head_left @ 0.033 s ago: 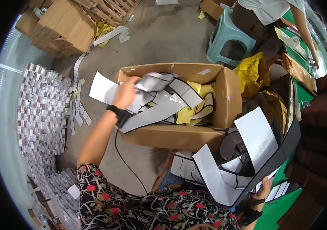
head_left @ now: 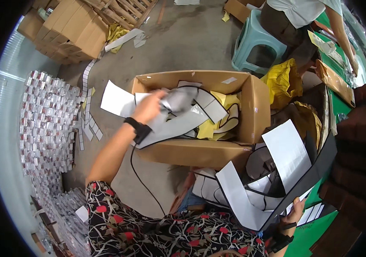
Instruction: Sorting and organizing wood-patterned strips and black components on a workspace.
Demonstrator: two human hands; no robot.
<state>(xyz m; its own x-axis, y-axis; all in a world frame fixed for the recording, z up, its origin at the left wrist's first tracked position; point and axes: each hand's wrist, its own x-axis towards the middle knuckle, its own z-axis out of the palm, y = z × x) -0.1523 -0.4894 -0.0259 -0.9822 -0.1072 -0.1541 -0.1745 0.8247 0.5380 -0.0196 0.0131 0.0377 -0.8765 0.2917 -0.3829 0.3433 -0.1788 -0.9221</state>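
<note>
My left hand (head_left: 148,108) is over the open cardboard box (head_left: 191,153), its fingers closed on a crumpled grey scrap piece (head_left: 178,100) that is smeared by motion. Under it, white strips with black edges (head_left: 172,124) and yellow paper scraps (head_left: 208,128) lie tangled in the box. At the lower right, my right hand (head_left: 296,210) grips the edge of a long black-backed strip (head_left: 307,171). Around that strip, more white strips (head_left: 288,150) loop and bend over my lap; their far ends are partly hidden.
A teal plastic stool (head_left: 258,43) and a yellow bag (head_left: 283,81) are beyond the box. At the far right a person (head_left: 298,13) works at a green table (head_left: 337,103). Stacked cartons (head_left: 69,30) and a pile of wrapped packs (head_left: 48,124) stand at left.
My left hand has shifted slightly right, and the grey scrap piece has swung right and down over the box. My right hand has stayed put.
</note>
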